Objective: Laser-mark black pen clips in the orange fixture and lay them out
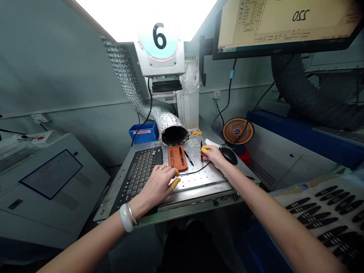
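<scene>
My right hand, with yellow finger cots, pinches a slim black pointed piece upright above the right side of the perforated metal plate. Over the plate's left part is my left hand, its thumb and forefinger in yellow cots and spread apart, holding nothing that I can see. Just beyond it lies an orange-brown block with shaped slots. One black piece sits in the block's right slot. Another slim black piece lies at a slant on the plate, right of the block. A thin black cable crosses the plate between my hands.
A black keyboard lies left, a mouse right. Behind the block opens a silver duct, beside a blue bin. A machine head hangs above. An orange fan stands right; several black pieces lie on a lower-right surface.
</scene>
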Demonstrator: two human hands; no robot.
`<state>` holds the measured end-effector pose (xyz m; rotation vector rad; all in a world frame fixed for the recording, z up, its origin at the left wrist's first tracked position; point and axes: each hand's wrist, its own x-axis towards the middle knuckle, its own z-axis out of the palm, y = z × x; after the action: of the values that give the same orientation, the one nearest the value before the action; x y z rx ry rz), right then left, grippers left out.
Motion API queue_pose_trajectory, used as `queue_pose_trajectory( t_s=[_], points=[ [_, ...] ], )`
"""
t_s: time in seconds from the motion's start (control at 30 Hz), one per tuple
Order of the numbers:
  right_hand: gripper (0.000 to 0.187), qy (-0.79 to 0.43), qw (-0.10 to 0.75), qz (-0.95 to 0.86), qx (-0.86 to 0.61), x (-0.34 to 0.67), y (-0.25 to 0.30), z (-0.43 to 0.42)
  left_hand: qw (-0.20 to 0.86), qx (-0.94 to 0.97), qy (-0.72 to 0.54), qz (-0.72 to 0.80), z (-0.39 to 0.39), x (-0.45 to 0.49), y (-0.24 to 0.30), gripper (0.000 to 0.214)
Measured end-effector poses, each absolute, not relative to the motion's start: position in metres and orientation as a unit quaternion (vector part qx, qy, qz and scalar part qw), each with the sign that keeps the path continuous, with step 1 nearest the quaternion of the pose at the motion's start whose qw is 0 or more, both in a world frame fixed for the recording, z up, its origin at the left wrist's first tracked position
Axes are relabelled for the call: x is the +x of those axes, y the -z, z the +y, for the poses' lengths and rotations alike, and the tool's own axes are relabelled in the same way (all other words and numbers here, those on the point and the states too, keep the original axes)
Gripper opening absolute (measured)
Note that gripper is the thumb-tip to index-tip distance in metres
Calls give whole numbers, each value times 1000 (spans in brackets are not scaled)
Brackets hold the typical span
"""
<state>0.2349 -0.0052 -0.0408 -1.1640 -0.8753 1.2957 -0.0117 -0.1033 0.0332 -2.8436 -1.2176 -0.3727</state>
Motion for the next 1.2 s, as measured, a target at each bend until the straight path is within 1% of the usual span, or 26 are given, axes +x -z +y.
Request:
queue_pose_trajectory(
  t_s=[0.2, 0.4, 0.67, 0.9, 1.2],
  points=[
    [5, -527, 572, -389, -494, 224, 50, -5, -4, -870, 131, -475, -57, -16, -25, 13],
    [4, -524, 557, -408, -498, 219, 42, -8, -4, -855, 139, -499, -31, -14, -19, 13],
    [10, -420, 521, -535, -515, 217, 60, 0, 1, -850, 139, -508, -14, -7, -9, 15],
    [13, -342, 457, -603, -557, 212, 60, 3, 8, -840, 134, -526, -5, 0, -9, 16],
    [12, -297, 444, -639, -554, 213, 50, 1, 11, -835, 135, -534, -1, 6, -6, 16]
  ],
)
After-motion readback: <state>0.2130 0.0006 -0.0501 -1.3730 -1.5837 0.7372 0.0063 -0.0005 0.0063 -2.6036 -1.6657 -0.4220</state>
